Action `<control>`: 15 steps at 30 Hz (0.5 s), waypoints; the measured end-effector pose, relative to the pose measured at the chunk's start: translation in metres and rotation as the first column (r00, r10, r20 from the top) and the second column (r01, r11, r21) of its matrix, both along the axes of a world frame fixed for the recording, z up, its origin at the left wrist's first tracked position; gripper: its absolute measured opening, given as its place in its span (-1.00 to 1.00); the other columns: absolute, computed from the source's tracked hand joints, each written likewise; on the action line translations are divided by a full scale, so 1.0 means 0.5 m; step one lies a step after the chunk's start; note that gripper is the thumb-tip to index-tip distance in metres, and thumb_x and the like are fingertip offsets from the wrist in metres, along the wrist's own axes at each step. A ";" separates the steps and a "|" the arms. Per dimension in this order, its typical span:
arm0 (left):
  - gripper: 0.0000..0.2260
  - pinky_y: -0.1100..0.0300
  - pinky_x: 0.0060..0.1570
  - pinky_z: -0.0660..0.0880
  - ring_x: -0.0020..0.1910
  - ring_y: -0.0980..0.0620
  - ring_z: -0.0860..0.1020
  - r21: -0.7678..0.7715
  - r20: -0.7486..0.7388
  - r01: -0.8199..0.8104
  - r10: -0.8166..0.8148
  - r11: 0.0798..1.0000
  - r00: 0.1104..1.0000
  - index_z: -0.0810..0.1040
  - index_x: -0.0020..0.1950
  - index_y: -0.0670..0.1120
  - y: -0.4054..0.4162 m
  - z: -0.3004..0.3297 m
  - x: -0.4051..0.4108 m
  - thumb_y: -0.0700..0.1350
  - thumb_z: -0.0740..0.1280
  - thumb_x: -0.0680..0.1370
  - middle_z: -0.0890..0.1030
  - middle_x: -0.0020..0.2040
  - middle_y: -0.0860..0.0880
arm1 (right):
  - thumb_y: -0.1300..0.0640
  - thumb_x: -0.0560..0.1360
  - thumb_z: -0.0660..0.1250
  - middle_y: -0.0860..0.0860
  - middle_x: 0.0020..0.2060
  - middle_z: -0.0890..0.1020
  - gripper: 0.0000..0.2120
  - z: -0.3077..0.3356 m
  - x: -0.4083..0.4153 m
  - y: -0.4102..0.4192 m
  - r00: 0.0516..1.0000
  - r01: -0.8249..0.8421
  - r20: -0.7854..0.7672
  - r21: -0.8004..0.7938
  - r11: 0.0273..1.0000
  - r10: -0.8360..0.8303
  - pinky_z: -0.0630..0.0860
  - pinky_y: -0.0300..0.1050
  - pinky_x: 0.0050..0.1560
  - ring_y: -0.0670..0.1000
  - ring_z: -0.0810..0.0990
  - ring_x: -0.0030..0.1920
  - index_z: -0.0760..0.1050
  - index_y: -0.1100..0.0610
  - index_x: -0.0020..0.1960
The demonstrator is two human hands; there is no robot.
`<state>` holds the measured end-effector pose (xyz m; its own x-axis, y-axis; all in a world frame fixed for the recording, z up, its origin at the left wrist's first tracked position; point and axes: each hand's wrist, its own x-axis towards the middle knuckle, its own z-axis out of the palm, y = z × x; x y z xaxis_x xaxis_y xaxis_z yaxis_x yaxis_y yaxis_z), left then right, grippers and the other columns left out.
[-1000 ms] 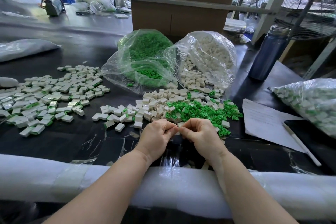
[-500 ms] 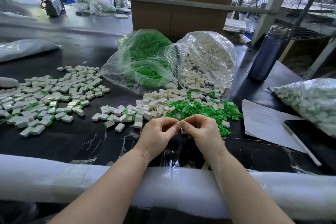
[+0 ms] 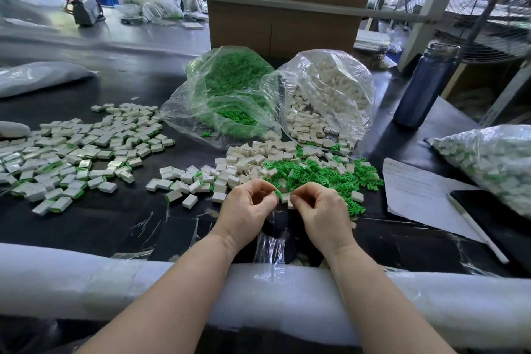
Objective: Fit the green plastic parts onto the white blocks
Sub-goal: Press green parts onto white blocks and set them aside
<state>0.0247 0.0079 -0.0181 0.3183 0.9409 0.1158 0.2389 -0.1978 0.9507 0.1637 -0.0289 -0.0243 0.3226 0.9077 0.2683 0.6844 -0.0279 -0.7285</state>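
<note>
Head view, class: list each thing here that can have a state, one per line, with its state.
left hand: pinches a green plastic part
right hand: pinches a white block
bag of green parts: open, mouth toward the person
bag of white blocks: open, blocks spilling out
blue bottle: upright, capped
pen: lying beside the paper

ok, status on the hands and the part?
Left hand pinches a green part. Right hand pinches a white block. Not yet joined. Nothing in the way.
</note>
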 end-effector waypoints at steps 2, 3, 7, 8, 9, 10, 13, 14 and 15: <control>-0.96 -0.04 0.01 0.54 -0.16 -0.13 0.56 0.000 0.008 0.020 -0.020 1.000 1.000 0.57 -0.08 -0.11 -0.001 0.002 0.000 -0.20 0.34 0.50 0.61 -0.17 -0.16 | 0.19 0.47 0.38 -0.08 -0.27 0.62 -0.95 0.000 0.000 -0.001 1.000 -0.018 -0.001 0.049 0.999 0.018 0.49 -0.16 -0.06 -0.04 0.57 -0.17 0.61 0.09 -0.14; -0.95 -0.04 0.02 0.54 -0.11 -0.18 0.57 -0.004 0.011 0.035 -0.035 0.999 0.999 0.57 -0.06 -0.10 -0.002 0.004 0.000 -0.20 0.34 0.51 0.61 -0.12 -0.19 | 0.19 0.47 0.37 -0.11 -0.28 0.61 -0.94 0.001 0.000 0.000 0.999 -0.030 -0.036 0.071 0.997 0.033 0.50 -0.19 -0.06 -0.06 0.58 -0.18 0.61 0.08 -0.14; -0.91 0.23 -0.01 0.54 -0.12 -0.03 0.54 0.017 0.032 0.057 -0.057 0.998 0.998 0.59 -0.03 -0.08 -0.004 0.007 0.001 -0.20 0.36 0.49 0.50 0.03 -0.15 | 0.08 0.53 0.27 0.05 -0.28 0.64 -0.82 0.010 -0.007 0.002 0.883 -0.178 -0.429 0.073 0.981 0.192 0.57 -0.08 -0.17 -0.02 0.60 -0.24 0.58 0.13 -0.15; -0.90 0.36 -0.06 0.50 -0.16 0.07 0.51 0.032 0.037 0.059 -0.060 0.998 0.998 0.60 -0.04 -0.07 -0.004 0.008 0.001 -0.21 0.37 0.48 0.46 0.03 -0.09 | 0.04 0.53 0.22 0.07 -0.30 0.63 -0.76 0.012 -0.010 0.002 0.830 -0.233 -0.508 0.063 0.970 0.232 0.57 -0.11 -0.23 -0.01 0.60 -0.26 0.58 0.14 -0.17; -0.89 0.44 -0.10 0.46 -0.18 0.14 0.48 0.038 0.046 0.065 -0.067 0.997 0.997 0.60 -0.04 -0.07 -0.006 0.009 0.001 -0.22 0.38 0.47 0.43 0.02 -0.04 | 0.00 0.52 0.18 0.05 -0.33 0.63 -0.71 0.014 -0.011 0.001 0.794 -0.277 -0.550 0.051 0.959 0.259 0.56 -0.18 -0.27 -0.03 0.61 -0.28 0.57 0.14 -0.19; -0.89 0.47 -0.12 0.44 -0.18 0.16 0.46 0.036 0.059 0.073 -0.075 0.997 0.995 0.60 -0.04 -0.06 -0.006 0.009 0.002 -0.22 0.39 0.46 0.42 0.02 -0.03 | -0.02 0.52 0.16 0.02 -0.36 0.63 -0.69 0.015 -0.012 0.000 0.772 -0.307 -0.572 0.043 0.951 0.275 0.55 -0.24 -0.31 -0.06 0.61 -0.31 0.57 0.13 -0.21; -0.89 0.47 -0.12 0.44 -0.16 0.14 0.46 0.037 0.078 0.085 -0.088 0.996 0.993 0.60 -0.06 -0.07 -0.008 0.008 0.002 -0.23 0.39 0.46 0.41 0.05 -0.07 | 0.03 0.51 0.20 -0.01 -0.41 0.63 -0.72 0.018 -0.008 -0.002 0.734 -0.338 -0.608 0.058 0.939 0.302 0.52 -0.30 -0.36 -0.09 0.62 -0.37 0.59 0.14 -0.22; -0.90 0.47 -0.12 0.43 -0.16 0.14 0.45 0.043 0.076 0.090 -0.093 0.995 0.993 0.60 -0.06 -0.07 -0.009 0.007 0.002 -0.23 0.39 0.46 0.41 0.05 -0.07 | 0.07 0.52 0.22 0.01 -0.40 0.63 -0.74 0.018 -0.005 -0.003 0.728 -0.342 -0.613 0.066 0.937 0.308 0.50 -0.32 -0.37 -0.09 0.61 -0.37 0.59 0.17 -0.20; -0.90 0.47 -0.13 0.43 -0.17 0.15 0.45 0.051 0.072 0.095 -0.099 0.994 0.993 0.60 -0.06 -0.07 -0.009 0.007 0.003 -0.23 0.39 0.46 0.41 0.04 -0.07 | 0.13 0.53 0.23 0.03 -0.39 0.63 -0.77 0.019 -0.004 -0.003 0.719 -0.346 -0.620 0.073 0.935 0.314 0.49 -0.34 -0.38 -0.09 0.61 -0.38 0.60 0.19 -0.18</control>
